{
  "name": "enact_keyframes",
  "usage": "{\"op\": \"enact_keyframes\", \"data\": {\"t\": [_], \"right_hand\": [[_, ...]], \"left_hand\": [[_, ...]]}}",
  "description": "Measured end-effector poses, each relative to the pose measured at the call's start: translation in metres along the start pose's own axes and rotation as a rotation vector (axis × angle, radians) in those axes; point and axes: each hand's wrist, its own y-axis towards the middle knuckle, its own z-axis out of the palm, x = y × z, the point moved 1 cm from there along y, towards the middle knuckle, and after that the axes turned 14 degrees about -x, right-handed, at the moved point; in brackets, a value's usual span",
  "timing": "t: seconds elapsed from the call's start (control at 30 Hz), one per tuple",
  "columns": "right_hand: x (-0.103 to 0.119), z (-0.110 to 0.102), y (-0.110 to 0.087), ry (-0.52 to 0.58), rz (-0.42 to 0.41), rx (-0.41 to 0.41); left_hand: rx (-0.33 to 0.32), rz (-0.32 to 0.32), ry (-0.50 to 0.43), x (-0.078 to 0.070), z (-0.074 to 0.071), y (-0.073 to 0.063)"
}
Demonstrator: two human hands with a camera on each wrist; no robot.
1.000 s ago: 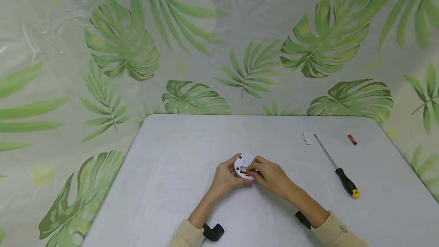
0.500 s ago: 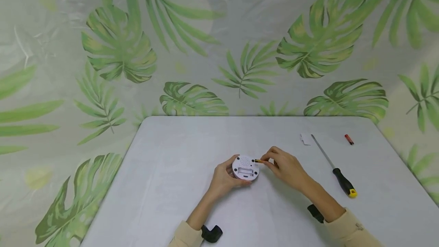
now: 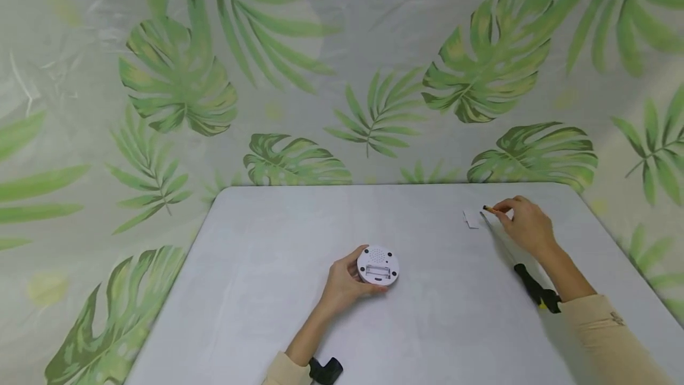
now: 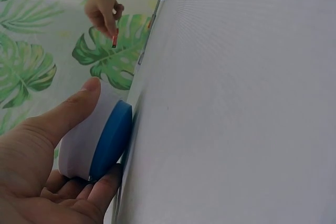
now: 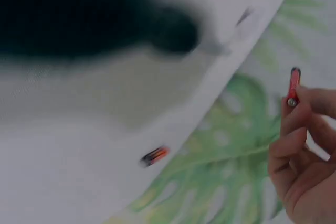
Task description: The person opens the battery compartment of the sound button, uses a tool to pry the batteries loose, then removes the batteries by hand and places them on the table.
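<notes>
My left hand point(image 3: 344, 281) grips a round white device point(image 3: 377, 265) at its left side, its underside turned up. That underside has speaker holes, small dark feet and an uncovered battery compartment point(image 3: 377, 271) with nothing in it. In the left wrist view the device's other face shows a blue rim point(image 4: 113, 140). Over the back right of the table, my right hand point(image 3: 526, 227) pinches a small red-and-black battery point(image 5: 294, 86) between thumb and fingertips. A second battery point(image 5: 155, 156) lies on the table below that hand; in the head view the hand hides it.
A screwdriver point(image 3: 528, 283) with a black and yellow handle lies under the right forearm, its tip pointing to the back. Beside the tip is a small white flat piece point(image 3: 471, 220). The white table point(image 3: 278, 224) ends at a leaf-patterned backdrop point(image 3: 374, 106).
My right hand has lifted the battery out of the device's compartment and carried it right and back, over the screwdriver tip. The left hand keeps holding the device nearly in place.
</notes>
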Motion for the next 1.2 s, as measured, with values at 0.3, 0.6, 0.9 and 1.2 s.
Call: {"op": "enact_keyframes", "data": {"t": [0.3, 0.6, 0.9, 1.2], "right_hand": [[-0.11, -0.018, 0.017, -0.165, 0.371, 0.059], [-0.141, -0.012, 0.012, -0.195, 0.442, 0.063], [-0.137, -0.008, 0.019, -0.191, 0.417, 0.113], [-0.139, -0.01, 0.023, -0.192, 0.384, 0.177]], "left_hand": [[0.019, -0.011, 0.006, 0.002, 0.0, -0.004], [0.018, -0.002, -0.028, 0.002, 0.005, -0.003], [0.009, 0.007, 0.003, -0.001, 0.004, 0.002], [0.047, 0.034, -0.004, -0.004, 0.007, 0.006]]}}
